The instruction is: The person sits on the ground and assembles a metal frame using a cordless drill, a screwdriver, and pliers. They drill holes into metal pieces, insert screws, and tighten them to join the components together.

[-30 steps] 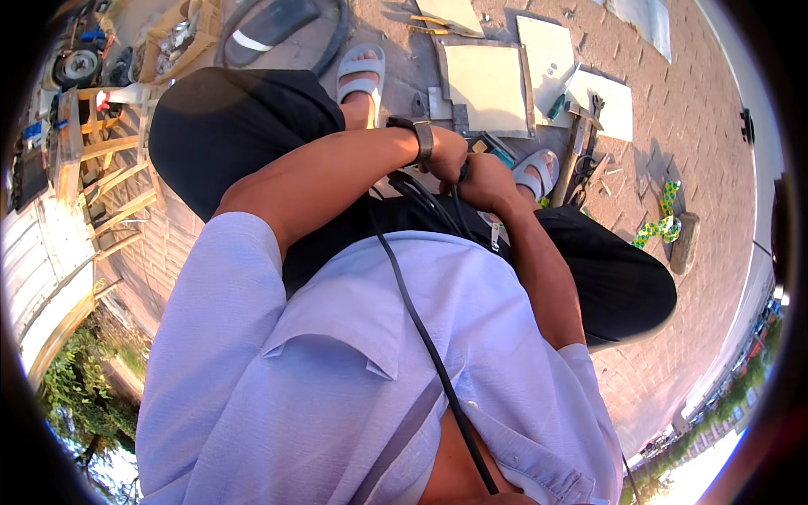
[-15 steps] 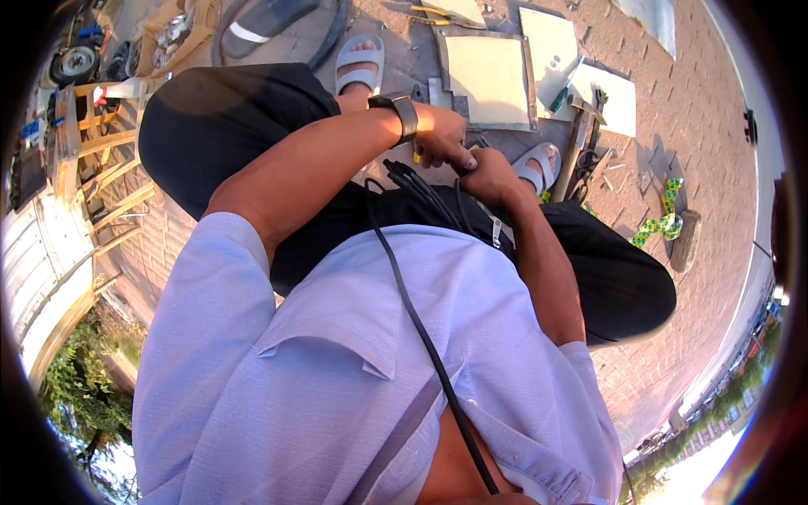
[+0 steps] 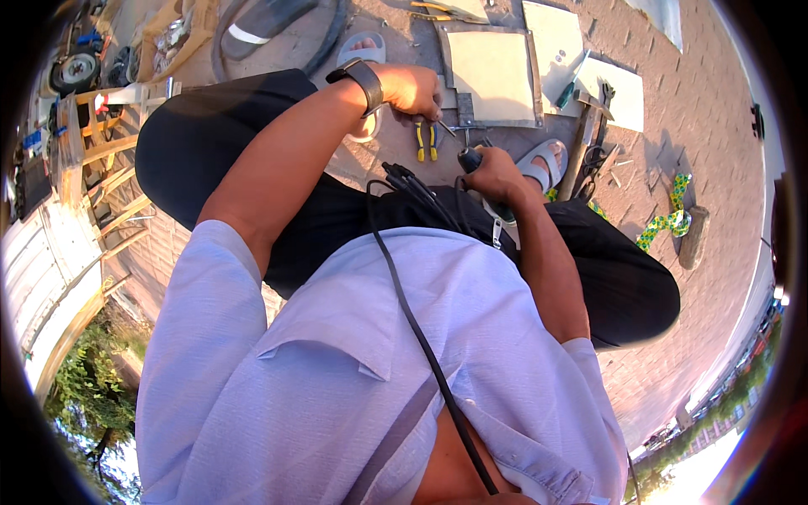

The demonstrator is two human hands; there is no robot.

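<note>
My left hand [image 3: 414, 91], wearing a dark watch on its wrist, is out over the ground with fingers pinched. A thin metal rod [image 3: 447, 129] sticks out from its fingertips. Below that hand, pliers with yellow and black handles [image 3: 427, 141] lie on the paving. My right hand [image 3: 498, 175] is closed around a dark, rounded tool handle [image 3: 470, 158] above my lap; the rest of this tool is hidden by the hand and leg. The two hands are apart.
A pale square panel with a grey metal edge [image 3: 493, 76] lies ahead, beside a screwdriver [image 3: 571, 84] and a hammer [image 3: 581, 139]. Black cables [image 3: 412, 307] hang down my shirt to my lap. A green-and-yellow strip [image 3: 665, 225] lies right, and a cardboard box [image 3: 172, 42] stands far left.
My hands were together near my lap and have separated. The left moved forward and left, uncovering the pliers; the right stayed near its place, and its dark tool handle now shows.
</note>
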